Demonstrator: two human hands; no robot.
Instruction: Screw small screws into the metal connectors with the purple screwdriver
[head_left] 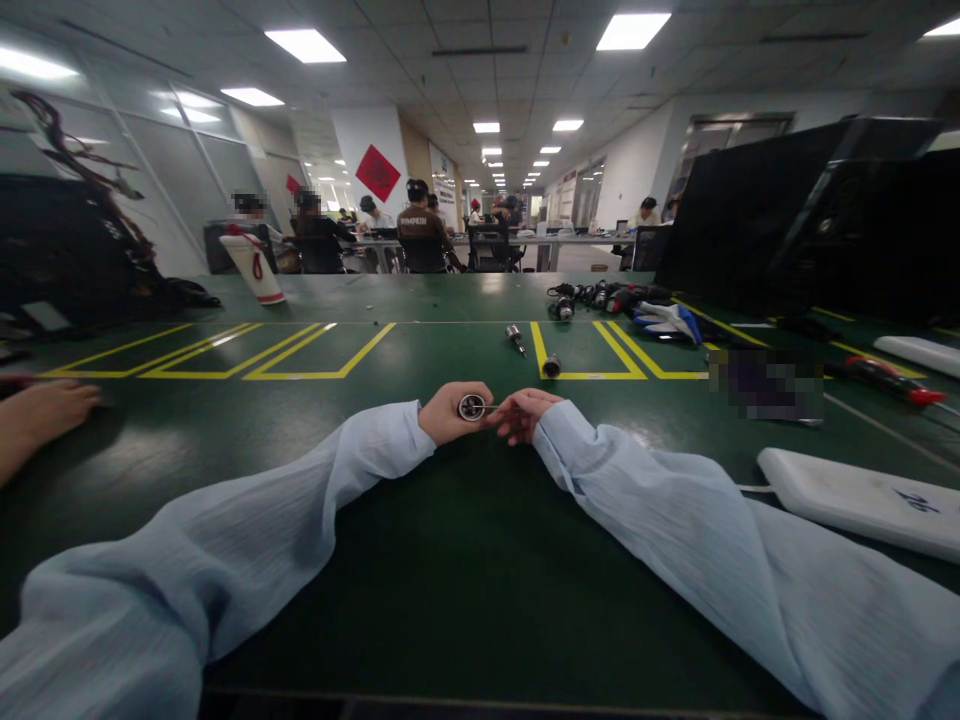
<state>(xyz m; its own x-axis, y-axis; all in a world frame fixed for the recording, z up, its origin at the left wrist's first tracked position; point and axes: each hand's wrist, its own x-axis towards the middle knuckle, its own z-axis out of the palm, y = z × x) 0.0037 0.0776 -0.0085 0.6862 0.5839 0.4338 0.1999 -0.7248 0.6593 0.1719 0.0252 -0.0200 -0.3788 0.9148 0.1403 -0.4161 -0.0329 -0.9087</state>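
Observation:
My left hand (448,412) is closed around a small round metal part (472,407) with a ring-shaped face, held just above the green table (450,560). My right hand (525,414) meets it from the right, with fingers pinched on a thin metal pin or shaft that sticks out of that part. Both arms wear pale blue sleeves and stretch out over the table. Beyond the hands lie a small metal bit (516,338) and a short metal socket (551,366), both loose on the table.
Another person's hand (41,415) rests at the left edge. White flat devices (862,500) lie at the right, with a red-handled tool (892,380), gloves (667,320), cables and dark monitors (750,215). Yellow lines mark the table. People sit at desks behind.

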